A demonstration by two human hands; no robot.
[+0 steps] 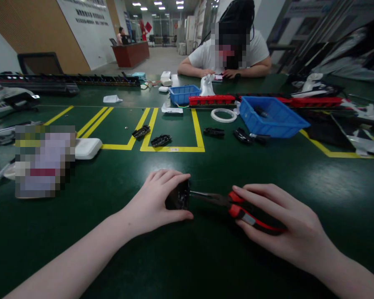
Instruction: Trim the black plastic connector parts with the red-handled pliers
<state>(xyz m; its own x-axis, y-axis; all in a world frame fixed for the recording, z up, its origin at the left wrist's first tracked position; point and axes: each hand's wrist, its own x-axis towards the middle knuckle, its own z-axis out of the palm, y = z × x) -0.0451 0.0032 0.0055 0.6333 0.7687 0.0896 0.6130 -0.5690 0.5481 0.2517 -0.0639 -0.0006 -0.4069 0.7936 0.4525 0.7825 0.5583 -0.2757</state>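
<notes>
My left hand (157,199) grips a small black plastic part (178,197) between thumb and fingers, just above the green table (137,257). In my right hand (283,220) is a pair of needle-nose pliers (233,203) with red and black handles. The pliers point left, and their thin jaws end at the right side of the black part. Whether the tips grip anything on it, I cannot tell. Beyond my hands lie two black parts with visible innards, one (161,140) at the yellow tape and another (141,131) to its left.
A blue bin (274,128) holding dark parts stands at the back right, black pieces (243,136) beside it. A tape roll (223,115) and smaller blue bin (184,95) lie further back. At left are a white case (88,148) and a blurred-out object (46,166). Someone (230,50) sits opposite.
</notes>
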